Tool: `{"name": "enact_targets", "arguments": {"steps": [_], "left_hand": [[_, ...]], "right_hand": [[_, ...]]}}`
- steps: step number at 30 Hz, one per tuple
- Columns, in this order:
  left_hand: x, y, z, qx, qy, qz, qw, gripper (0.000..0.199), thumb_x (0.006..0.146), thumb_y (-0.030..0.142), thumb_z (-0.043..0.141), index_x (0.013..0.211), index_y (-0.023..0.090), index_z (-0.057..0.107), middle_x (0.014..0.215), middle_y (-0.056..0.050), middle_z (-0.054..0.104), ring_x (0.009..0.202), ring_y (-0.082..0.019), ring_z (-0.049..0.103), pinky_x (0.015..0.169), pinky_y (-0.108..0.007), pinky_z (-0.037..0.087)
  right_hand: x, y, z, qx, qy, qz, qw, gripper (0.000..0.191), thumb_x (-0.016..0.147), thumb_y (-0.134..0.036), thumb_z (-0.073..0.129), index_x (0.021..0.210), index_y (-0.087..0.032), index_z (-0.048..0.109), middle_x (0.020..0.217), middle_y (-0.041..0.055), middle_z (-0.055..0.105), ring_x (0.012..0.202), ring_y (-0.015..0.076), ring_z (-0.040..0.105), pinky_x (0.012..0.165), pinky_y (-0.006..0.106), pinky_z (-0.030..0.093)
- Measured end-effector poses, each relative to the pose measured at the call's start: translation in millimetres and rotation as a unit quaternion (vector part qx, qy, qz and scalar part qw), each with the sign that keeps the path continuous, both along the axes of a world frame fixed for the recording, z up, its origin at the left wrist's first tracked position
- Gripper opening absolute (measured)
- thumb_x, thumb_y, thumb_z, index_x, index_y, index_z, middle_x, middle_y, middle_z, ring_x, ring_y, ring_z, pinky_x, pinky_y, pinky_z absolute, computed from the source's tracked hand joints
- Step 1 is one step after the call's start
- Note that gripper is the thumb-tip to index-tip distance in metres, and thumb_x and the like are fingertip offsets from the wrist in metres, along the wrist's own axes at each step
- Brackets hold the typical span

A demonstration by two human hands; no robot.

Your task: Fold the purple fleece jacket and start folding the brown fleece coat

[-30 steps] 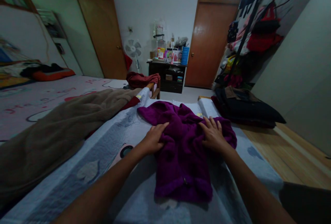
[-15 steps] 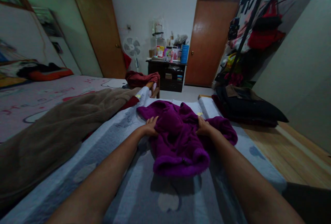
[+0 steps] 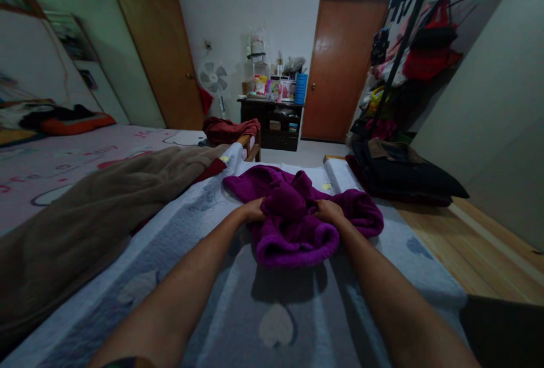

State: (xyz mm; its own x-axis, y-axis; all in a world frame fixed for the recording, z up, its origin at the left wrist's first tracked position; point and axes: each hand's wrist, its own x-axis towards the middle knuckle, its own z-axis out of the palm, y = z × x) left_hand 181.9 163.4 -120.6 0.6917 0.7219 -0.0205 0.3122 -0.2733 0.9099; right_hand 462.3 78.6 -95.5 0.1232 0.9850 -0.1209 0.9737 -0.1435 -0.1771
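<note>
A purple fleece jacket point(image 3: 293, 237) lies bunched on the grey-blue bedsheet point(image 3: 238, 300), its sleeve-like ends spread to the left and right. Its thick fuzzy edge curves toward me and looks slightly lifted, with a shadow below. At the jacket's left side, my left hand point(image 3: 254, 210) is closed on the fabric, fingertips tucked into the folds. My right hand point(image 3: 329, 212) grips the cloth on the opposite side, its fingers partly hidden by purple folds.
A brown plush blanket point(image 3: 127, 198) stretches along the left, beside a pink bed cover point(image 3: 85, 152). Folded dark clothes point(image 3: 403, 172) are stacked at the right on a wooden surface point(image 3: 442, 243). A dark red cloth point(image 3: 229, 130) hangs over the bed's end.
Both hands have gone from resting with fingers spread on the jacket to gripping it, and have come closer together. The jacket's near edge has drawn up and away from me.
</note>
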Motion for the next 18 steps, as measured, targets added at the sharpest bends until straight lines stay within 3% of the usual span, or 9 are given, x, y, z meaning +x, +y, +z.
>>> {"name": "enact_targets", "arguments": {"steps": [3, 10, 13, 18], "left_hand": [[2, -10, 1.0, -0.002, -0.016, -0.024, 1.0, 0.048, 0.054, 0.017, 0.072, 0.102, 0.012, 0.065, 0.093, -0.007, 0.074, 0.089, -0.026, 0.067, 0.086, -0.038, 0.052], [-4, -37, 0.5, 0.086, -0.102, 0.07, 0.989, 0.059, 0.058, 0.023, 0.076, 0.113, 0.014, 0.059, 0.113, -0.009, 0.07, 0.1, -0.025, 0.065, 0.09, -0.037, 0.051], [-4, -58, 17.9, 0.061, -0.152, 0.098, 0.982, 0.07, 0.057, 0.027, 0.08, 0.121, 0.014, 0.053, 0.116, -0.011, 0.068, 0.101, -0.026, 0.065, 0.089, -0.038, 0.052], [-9, -90, 60.9, -0.001, -0.231, 0.147, 0.962, 0.082, 0.048, 0.026, 0.087, 0.123, 0.014, 0.055, 0.115, -0.012, 0.069, 0.104, -0.029, 0.065, 0.09, -0.041, 0.052]], "right_hand": [[-7, -13, 3.6, 0.022, -0.009, -0.001, 1.0, 0.042, 0.08, -0.036, 0.059, 0.12, -0.025, 0.064, 0.114, 0.0098, 0.069, 0.106, 0.0278, 0.063, 0.083, 0.035, 0.046], [-12, -40, 7.8, 0.151, 0.029, 0.008, 0.988, 0.031, 0.079, -0.028, 0.056, 0.106, -0.021, 0.069, 0.11, 0.0073, 0.07, 0.102, 0.0223, 0.062, 0.086, 0.029, 0.044], [-10, -48, 16.0, 0.18, 0.086, 0.003, 0.98, 0.03, 0.076, -0.025, 0.056, 0.102, -0.02, 0.069, 0.104, 0.0055, 0.071, 0.095, 0.0205, 0.063, 0.082, 0.027, 0.044], [-2, -64, 40.3, 0.205, 0.195, 0.024, 0.959, 0.027, 0.07, -0.02, 0.055, 0.094, -0.02, 0.069, 0.096, 0.0032, 0.071, 0.087, 0.0194, 0.063, 0.08, 0.027, 0.046]]}}
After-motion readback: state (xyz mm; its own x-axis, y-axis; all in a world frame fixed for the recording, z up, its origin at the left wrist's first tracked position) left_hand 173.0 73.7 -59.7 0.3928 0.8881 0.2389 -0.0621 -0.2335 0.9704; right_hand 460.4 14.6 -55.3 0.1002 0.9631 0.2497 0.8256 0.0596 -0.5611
